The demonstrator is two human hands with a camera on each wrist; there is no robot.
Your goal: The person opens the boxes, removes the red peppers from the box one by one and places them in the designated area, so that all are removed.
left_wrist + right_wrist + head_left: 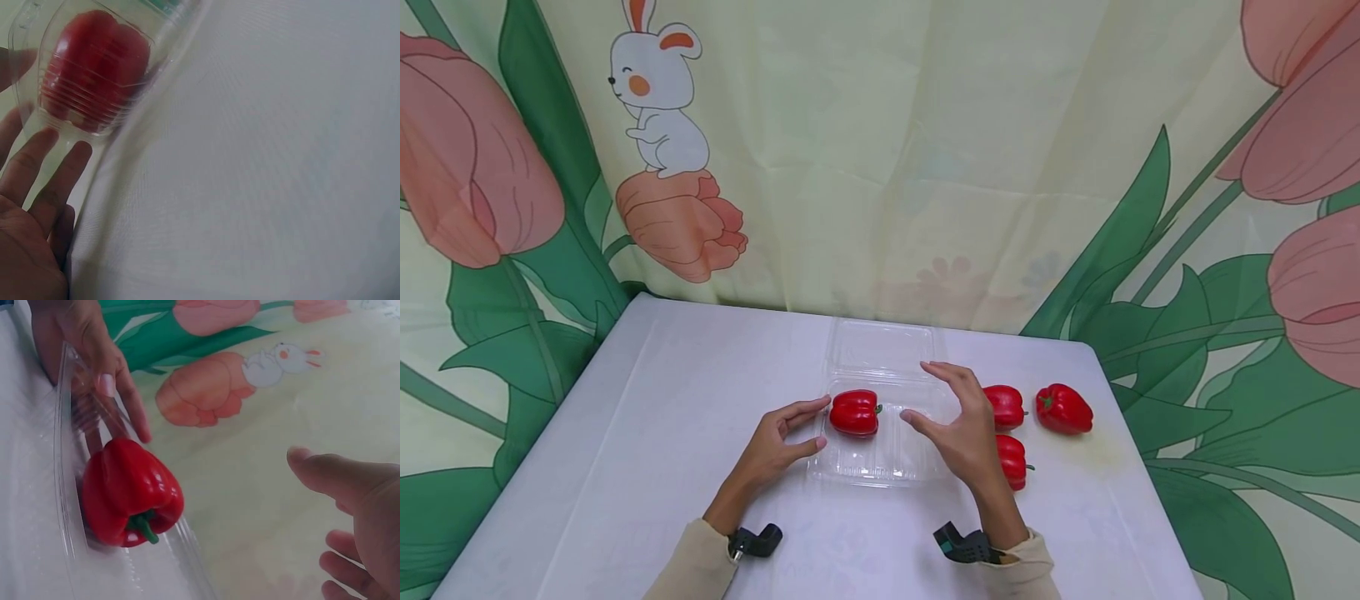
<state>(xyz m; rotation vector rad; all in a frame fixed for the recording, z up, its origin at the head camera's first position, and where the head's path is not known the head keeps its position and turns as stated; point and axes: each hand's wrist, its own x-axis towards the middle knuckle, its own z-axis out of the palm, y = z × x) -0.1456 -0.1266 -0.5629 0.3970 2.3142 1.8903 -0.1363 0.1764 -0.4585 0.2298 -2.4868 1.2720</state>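
Observation:
A red bell pepper [853, 413] with a green stem lies on its side in the left part of a clear plastic clamshell box [895, 475], whose lid [882, 348] is folded back. My left hand [775, 442] is at the box's left edge, its fingers extended by the wall; the left wrist view shows the pepper [97, 69] through that wall. Over the box's right side my right hand [964, 429] hovers with thumb and fingers spread and nothing between them. In the right wrist view, the right hand [369, 525] is apart from the pepper [134, 490].
Right of the box are two red bell peppers, an upper one [1006, 407] and a lower one [1012, 460], partly behind my right hand. Farther right lies another pepper [1064, 409]. A white cloth covers the table [647, 467]; a printed curtain [865, 167] hangs behind.

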